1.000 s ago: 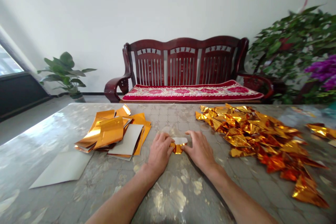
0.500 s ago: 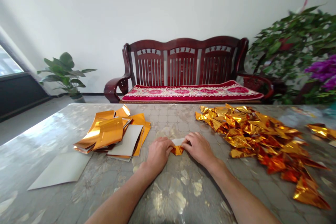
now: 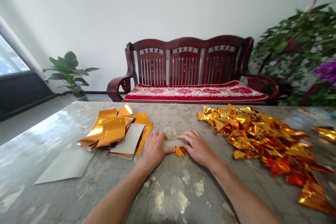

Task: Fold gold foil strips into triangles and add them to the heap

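Observation:
A small, partly folded piece of gold foil paper (image 3: 177, 147) lies on the marble-patterned table (image 3: 170, 196), white side up with a gold corner showing. My left hand (image 3: 154, 148) presses on its left edge with fingers curled down. My right hand (image 3: 197, 146) presses on its right side, fingers laid over the white flap. Both hands pin the piece flat against the tabletop.
A stack of flat gold sheets (image 3: 115, 133) lies to the left, with a single white-side-up sheet (image 3: 65, 162) nearer the edge. A large heap of folded gold pieces (image 3: 262, 136) fills the right. Behind the table stand a wooden bench (image 3: 189, 73) and potted plants (image 3: 296, 42).
Both hands have stayed on the small piece. The white flap has been pressed flatter, and my fingers have shifted slightly over it. The camera has tilted a little.

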The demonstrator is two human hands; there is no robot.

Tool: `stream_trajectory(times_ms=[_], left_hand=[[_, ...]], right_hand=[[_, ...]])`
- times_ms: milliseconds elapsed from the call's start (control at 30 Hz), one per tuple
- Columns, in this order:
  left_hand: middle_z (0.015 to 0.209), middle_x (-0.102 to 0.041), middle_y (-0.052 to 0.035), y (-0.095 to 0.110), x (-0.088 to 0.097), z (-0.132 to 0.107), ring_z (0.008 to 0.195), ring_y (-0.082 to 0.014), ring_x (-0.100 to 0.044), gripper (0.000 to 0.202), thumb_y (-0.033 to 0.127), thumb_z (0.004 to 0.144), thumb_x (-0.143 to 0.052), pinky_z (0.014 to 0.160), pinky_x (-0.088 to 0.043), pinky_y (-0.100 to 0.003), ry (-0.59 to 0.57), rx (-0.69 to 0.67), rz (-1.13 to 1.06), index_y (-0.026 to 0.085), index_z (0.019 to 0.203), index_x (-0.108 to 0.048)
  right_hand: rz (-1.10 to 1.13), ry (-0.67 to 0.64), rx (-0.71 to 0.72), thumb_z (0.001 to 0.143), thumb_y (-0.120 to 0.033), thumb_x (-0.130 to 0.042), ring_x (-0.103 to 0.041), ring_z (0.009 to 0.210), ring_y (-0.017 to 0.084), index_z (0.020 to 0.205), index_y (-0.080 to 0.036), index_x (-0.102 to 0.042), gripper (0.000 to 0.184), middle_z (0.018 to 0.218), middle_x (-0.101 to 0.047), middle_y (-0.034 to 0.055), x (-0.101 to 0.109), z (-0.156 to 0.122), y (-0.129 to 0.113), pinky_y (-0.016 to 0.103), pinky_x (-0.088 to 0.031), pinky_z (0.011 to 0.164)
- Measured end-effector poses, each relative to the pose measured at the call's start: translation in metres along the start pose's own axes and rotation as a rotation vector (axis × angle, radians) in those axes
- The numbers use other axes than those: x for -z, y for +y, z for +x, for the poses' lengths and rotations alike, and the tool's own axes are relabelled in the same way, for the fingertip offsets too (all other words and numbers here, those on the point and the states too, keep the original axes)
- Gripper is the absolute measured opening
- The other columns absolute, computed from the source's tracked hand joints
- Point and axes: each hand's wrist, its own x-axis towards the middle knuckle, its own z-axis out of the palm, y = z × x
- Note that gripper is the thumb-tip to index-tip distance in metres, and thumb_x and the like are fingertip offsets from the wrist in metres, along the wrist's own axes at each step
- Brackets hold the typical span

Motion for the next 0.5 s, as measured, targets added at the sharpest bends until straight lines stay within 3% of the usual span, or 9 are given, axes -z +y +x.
stream_trajectory(times_ms=[233, 500], left_hand=[[0.103, -0.063, -0.007, 0.004, 0.004, 0.002, 0.103, -0.0268, -0.058, 0.044, 0.054, 0.074, -0.074, 0.089, -0.042, -0.034, -0.062, -0.017, -0.059, 0.024, 0.106, -0.067], [0.099, -0.063, -0.0067, 0.014, 0.012, 0.004, 0.099, -0.0267, -0.059, 0.035, 0.048, 0.072, -0.075, 0.081, -0.042, -0.032, -0.137, -0.04, -0.065, 0.022, 0.094, -0.068]], right_hand=[[-0.037, -0.053, 0.019, 0.082, -0.01, -0.053, -0.049, 0.109, 0.022, 0.121, -0.025, -0.063, 0.042, 0.116, -0.063, 0.0051, 0.002, 0.001, -0.001, 0.033, -0.037, 0.097], [-0.089, -0.065, -0.007, 0.074, -0.005, -0.051, -0.048, 0.104, 0.022, 0.103, -0.022, -0.064, 0.036, 0.109, -0.061, 0.0052, 0.004, 0.0, -0.009, 0.032, -0.036, 0.092]])
